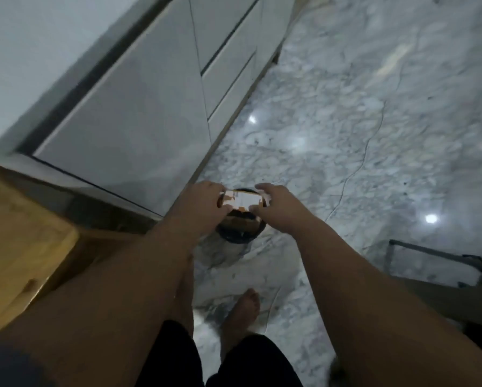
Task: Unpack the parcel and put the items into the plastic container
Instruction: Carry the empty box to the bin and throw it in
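Both hands are pinching one small flat piece of cardboard (241,201) between them, each at a short end. It is pale with orange-brown patches (motion blur is smearing any print on it), and it is lying roughly level, its long side running from hand to hand.

Starting at the left, a wooden surface (22,241) is filling the lower left corner, and white cabinet fronts (139,113) are running diagonally above it. The left arm is stretching forward from the lower left edge, nearly straight, and the left hand (203,203) is closing on the cardboard's left end, thumb underneath and fingers curled over the top edge, back of the hand facing up.

Directly beneath the cardboard a round dark bin (241,234) is standing on the marble floor (359,121), close to the base of the cabinets. Brown cardboard scraps are showing inside it. The held piece is hovering above the bin's opening, not touching the rim as far as the blur allows one to tell.

The right hand (276,205) is gripping the right end, index finger extended over the upper edge and thumb pressing from below. Its arm is reaching in from the lower right corner, also nearly straight.

Below the hands a bare foot (241,317) is standing on the floor. At the right edge, a clear box-like object (429,263) is partly in view.
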